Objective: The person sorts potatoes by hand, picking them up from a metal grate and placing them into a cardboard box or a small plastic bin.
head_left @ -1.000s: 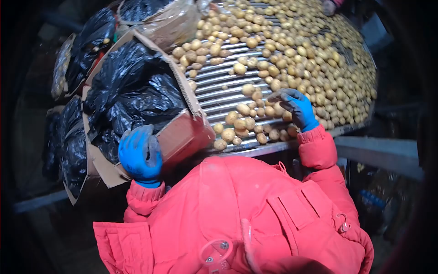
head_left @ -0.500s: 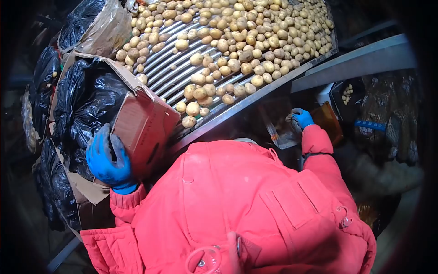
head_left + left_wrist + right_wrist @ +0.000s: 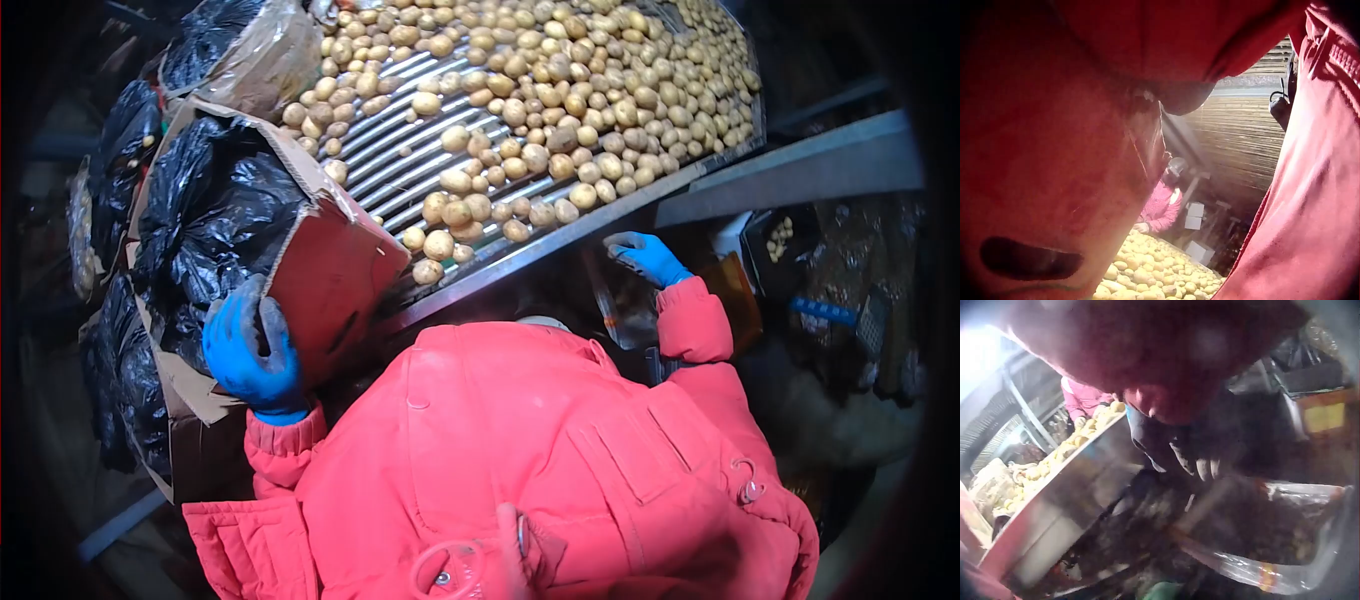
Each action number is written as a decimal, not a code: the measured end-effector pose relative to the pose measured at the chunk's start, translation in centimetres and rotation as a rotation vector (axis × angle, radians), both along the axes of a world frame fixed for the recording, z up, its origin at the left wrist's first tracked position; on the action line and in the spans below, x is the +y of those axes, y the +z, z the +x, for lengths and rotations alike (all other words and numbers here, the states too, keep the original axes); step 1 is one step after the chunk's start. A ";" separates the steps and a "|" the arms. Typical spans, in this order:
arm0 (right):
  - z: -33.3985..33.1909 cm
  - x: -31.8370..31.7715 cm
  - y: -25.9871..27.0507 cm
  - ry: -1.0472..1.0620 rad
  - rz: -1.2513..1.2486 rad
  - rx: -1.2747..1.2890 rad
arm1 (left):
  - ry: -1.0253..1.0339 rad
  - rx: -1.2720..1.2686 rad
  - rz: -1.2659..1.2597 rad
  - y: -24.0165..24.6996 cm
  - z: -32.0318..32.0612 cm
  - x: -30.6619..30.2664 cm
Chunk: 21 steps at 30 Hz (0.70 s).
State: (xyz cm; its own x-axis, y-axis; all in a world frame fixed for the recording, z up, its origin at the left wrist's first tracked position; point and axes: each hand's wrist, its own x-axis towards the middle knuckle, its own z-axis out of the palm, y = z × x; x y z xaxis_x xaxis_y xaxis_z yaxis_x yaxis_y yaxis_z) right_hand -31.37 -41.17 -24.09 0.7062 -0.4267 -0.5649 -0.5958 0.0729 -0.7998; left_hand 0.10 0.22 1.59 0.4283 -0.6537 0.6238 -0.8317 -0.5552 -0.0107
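The blue-gloved left hand [image 3: 252, 350] grips the near rim of a red-sided cardboard box [image 3: 335, 285] lined with black plastic [image 3: 215, 205]. In the left wrist view the box's side [image 3: 1054, 181] and its dark handle slot fill the left half; the hand is out of that frame. Beyond the near metal edge of the roller table [image 3: 540, 250], the right hand [image 3: 648, 257] hangs over a dark space, its fingers extended, with nothing visible in them. In the right wrist view the dark-palmed glove [image 3: 1175, 444] is above and beside a clear plastic-lined container [image 3: 1241, 565].
Potatoes [image 3: 640, 110] cover much of the rollers, with bare rollers [image 3: 385, 165] near the box. More bagged boxes [image 3: 270, 60] stand at the left. An orange container [image 3: 735, 295] and a blue item [image 3: 825, 310] lie at the right. Another person in pink [image 3: 1163, 206] stands beyond the potatoes.
The right hand has moved from over the potatoes to the right, past the table's edge, and its fingers have straightened. The left hand has stayed at the box. The head view has shifted.
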 end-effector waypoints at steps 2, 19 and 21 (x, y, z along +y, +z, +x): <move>4.1 0.9 3.5 0.030 0.061 -0.159 | 0.022 -0.029 -0.018 -0.2 0.1 -0.3; 23.3 -0.2 2.7 0.267 -0.289 -0.427 | 0.114 -0.135 -0.038 -1.3 1.1 -0.5; 21.9 1.1 3.0 0.433 -0.098 -0.278 | 0.124 -0.142 -0.039 -1.5 1.2 -0.5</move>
